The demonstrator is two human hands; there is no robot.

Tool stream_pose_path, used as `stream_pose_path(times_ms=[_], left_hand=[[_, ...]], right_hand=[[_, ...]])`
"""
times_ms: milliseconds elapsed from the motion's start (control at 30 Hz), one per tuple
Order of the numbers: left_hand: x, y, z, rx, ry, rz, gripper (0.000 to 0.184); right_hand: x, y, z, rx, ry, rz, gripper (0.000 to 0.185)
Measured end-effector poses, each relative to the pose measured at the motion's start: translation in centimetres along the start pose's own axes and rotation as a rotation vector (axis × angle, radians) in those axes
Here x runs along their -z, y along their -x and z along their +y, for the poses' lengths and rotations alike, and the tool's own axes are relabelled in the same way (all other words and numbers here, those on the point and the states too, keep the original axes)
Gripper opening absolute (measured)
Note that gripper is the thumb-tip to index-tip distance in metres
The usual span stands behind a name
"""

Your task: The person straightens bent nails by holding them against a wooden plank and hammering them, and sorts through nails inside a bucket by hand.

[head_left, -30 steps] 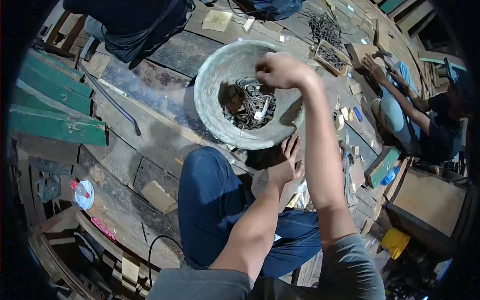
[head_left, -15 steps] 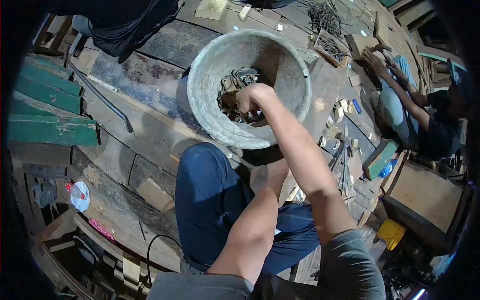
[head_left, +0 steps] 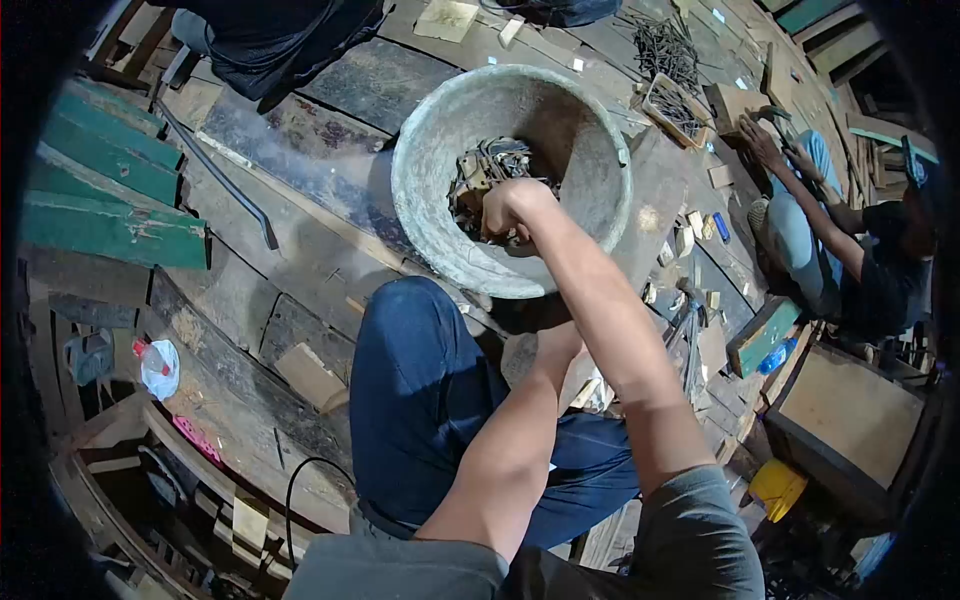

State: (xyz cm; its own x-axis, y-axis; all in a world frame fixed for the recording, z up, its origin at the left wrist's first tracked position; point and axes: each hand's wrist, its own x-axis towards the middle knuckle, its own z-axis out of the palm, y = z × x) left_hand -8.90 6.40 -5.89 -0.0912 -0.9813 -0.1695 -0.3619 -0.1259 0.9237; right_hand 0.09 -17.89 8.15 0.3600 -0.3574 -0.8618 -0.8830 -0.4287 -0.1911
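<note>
A large round bucket [head_left: 415,205], its walls crusted pale grey, stands in front of my knees. Small dark and rusty metal-looking pieces [head_left: 497,152] are heaped in its bottom. My right hand [head_left: 515,207] reaches down inside, fingers curled against the pieces; what they grip, if anything, is hidden. Below the bucket's near rim, my left hand [head_left: 560,343] is bent at the wrist beneath my right forearm. Its fingers are out of sight in shadow, so I cannot see whether they touch the bucket.
Plank flooring surrounds me. A curved dark bar [head_left: 222,180] and green boards [head_left: 110,215] lie left. At right, a seated person [head_left: 815,230] works near a tray of nails [head_left: 677,108]. Wood offcuts and a yellow bucket [head_left: 777,490] lie nearer. Another person's dark clothing [head_left: 285,50] shows top left.
The view has shifted slightly, so the bucket appears a little farther right. My right hand stays inside it, turned slightly among the pieces. My left arm is nearly unchanged.
</note>
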Motion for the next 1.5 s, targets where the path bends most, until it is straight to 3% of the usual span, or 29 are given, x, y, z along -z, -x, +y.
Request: stream_pose_path(times_ms=[100,200,367,500,633,700,733,800,1100,1500], left_hand=[[4.6,-0.5,5.4,0.120,-0.170,-0.190,0.048],[7.3,-0.5,8.2,0.040,-0.179,-0.195,0.053],[7.1,-0.4,8.8,0.004,-0.169,-0.030,0.053],[5.4,-0.5,6.8,-0.062,-0.229,-0.004,0.050],[5.6,-0.4,6.6,0.045,-0.177,-0.127,0.050],[6.1,-1.1,6.8,0.186,-0.186,-0.250,0.052],[4.5,-0.8,5.2,0.149,-0.024,-0.143,0.053],[2.7,-0.8,2.8,0.089,0.008,-0.095,0.053],[4.2,0.0,4.3,0.110,-0.141,-0.208,0.055],[4.6,-0.3,4.7,0.114,-0.200,-0.268,0.058]], right_hand=[[-0.4,0.1,0.0,-0.036,0.074,0.109,0.031],[-0.5,0.4,0.6,-0.014,0.045,0.238,0.032],[2.0,4.7,0.7,-0.065,-0.006,0.562,0.029],[1.3,1.0,1.6,0.284,-0.091,0.408,0.032],[0.1,-0.4,0.4,0.143,0.145,0.151,0.030],[-0.5,0.0,-0.2,0.170,0.104,0.227,0.025],[-0.8,-0.4,-0.5,0.176,0.096,0.242,0.024],[-2.4,-1.5,-0.7,0.152,0.053,0.364,0.022],[-5.0,-2.4,-3.4,0.078,0.255,0.561,0.026],[-7.2,-1.6,-4.8,-0.040,-0.023,0.578,0.023]])
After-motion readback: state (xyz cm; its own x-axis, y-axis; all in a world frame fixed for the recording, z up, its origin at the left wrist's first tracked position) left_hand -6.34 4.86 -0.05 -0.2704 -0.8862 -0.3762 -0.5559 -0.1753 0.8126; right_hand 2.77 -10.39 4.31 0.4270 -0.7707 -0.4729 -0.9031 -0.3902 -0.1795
